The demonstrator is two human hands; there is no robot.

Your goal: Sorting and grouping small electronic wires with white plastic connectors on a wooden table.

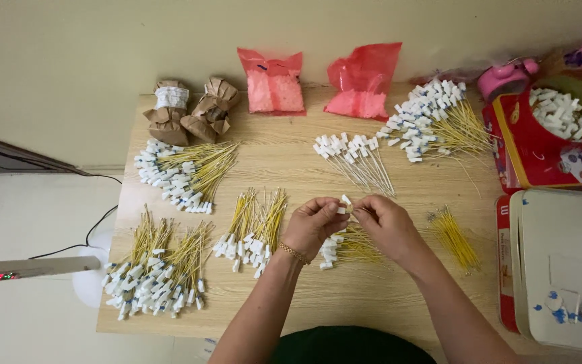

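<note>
1. Your left hand (312, 224) and right hand (386, 222) meet at centre frame, fingers pinched together on a small white clip (345, 201).
2. Yellow wires (355, 247) lie just below your hands (white-tipped bundles spread left across the table (345, 296)).
3. Two pink bags (318, 84) sit at upper centre.
</note>
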